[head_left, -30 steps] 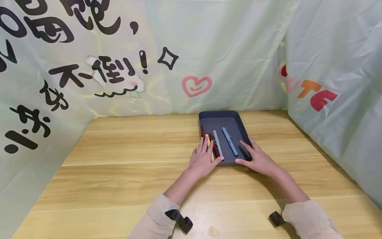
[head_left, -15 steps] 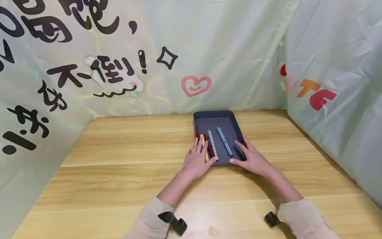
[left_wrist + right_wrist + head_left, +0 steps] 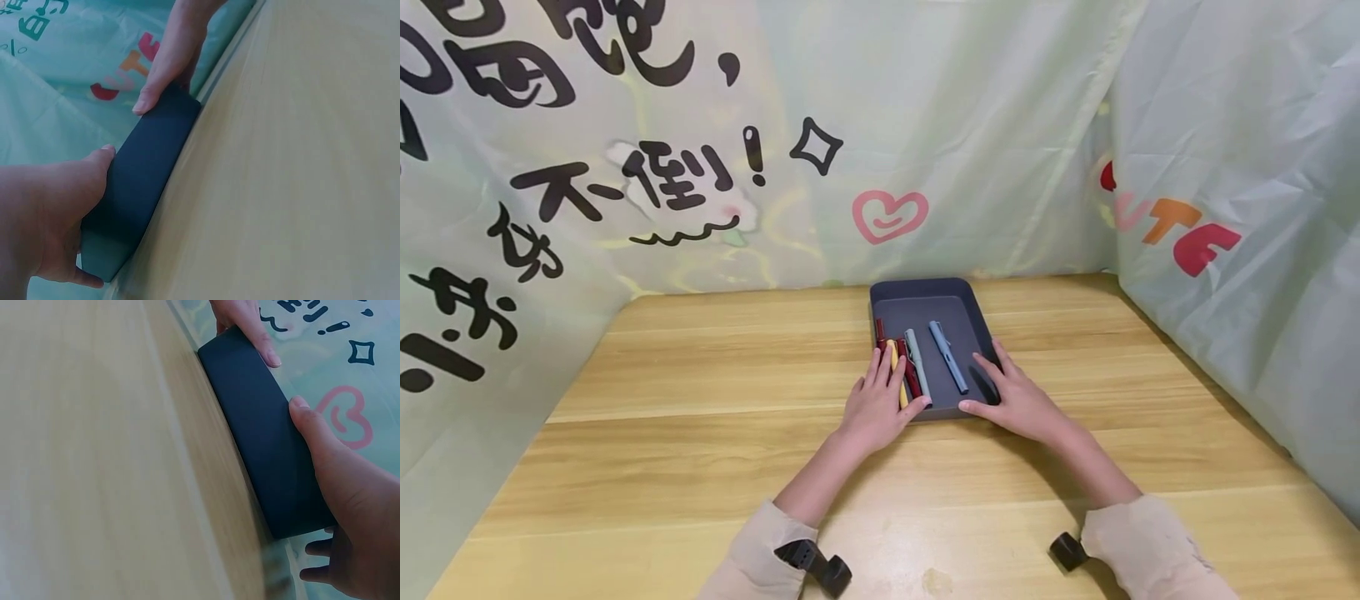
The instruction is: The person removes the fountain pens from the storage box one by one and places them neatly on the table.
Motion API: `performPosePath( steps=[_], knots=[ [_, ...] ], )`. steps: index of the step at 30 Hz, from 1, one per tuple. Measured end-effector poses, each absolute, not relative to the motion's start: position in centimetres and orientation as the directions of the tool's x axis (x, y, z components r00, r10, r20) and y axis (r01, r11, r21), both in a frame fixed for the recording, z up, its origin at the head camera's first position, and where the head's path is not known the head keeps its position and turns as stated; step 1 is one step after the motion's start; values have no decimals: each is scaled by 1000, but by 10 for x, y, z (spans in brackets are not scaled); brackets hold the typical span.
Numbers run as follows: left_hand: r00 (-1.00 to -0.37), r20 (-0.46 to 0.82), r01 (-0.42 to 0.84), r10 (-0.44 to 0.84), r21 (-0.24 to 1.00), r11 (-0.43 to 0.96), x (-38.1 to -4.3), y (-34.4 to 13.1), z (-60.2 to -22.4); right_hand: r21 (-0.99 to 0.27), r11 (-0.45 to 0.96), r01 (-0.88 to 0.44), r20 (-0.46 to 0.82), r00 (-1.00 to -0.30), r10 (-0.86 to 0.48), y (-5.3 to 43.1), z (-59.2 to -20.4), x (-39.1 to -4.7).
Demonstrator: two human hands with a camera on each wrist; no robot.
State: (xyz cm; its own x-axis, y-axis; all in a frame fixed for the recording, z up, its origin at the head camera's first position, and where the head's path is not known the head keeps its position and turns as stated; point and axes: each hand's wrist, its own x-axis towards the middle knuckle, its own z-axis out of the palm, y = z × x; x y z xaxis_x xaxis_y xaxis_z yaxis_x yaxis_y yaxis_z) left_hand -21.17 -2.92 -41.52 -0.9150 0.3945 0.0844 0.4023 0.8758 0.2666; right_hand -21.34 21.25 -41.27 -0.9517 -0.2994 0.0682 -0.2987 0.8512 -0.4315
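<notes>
A dark blue-grey shallow tray lies on the table with both hands at its near corners. My left hand holds the left corner, its thumb on the front rim and its fingers reaching over the left side. My right hand grips the right corner, thumb at the front rim, fingers spread along and over the right wall. Inside lie several clipped pens: a blue pen apart from the rest, a pale green pen, a dark red pen, and a yellow pen partly under the left fingers. Another dark red pen lies by the left wall.
The wooden table stretches out around the tray. Printed fabric sheets stand behind and at both sides, with the back one close behind the tray. A black wrist camera juts from the left sleeve, another black camera from the right.
Both hands and the tray have slid left together across the table. The pens have travelled along inside it, and the hands keep the same hold.
</notes>
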Motion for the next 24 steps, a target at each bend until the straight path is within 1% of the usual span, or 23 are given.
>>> performPosePath(
  steps=[15,24],
  knots=[
    [-918,96,397,386,292,870,-207,-48,-415,-439,842,-315,105,-948,-300,193,-415,-211],
    [-918,104,395,382,291,871,-206,-59,-415,-450,835,-316,100,-947,-304,182,-414,-210]
  ],
)
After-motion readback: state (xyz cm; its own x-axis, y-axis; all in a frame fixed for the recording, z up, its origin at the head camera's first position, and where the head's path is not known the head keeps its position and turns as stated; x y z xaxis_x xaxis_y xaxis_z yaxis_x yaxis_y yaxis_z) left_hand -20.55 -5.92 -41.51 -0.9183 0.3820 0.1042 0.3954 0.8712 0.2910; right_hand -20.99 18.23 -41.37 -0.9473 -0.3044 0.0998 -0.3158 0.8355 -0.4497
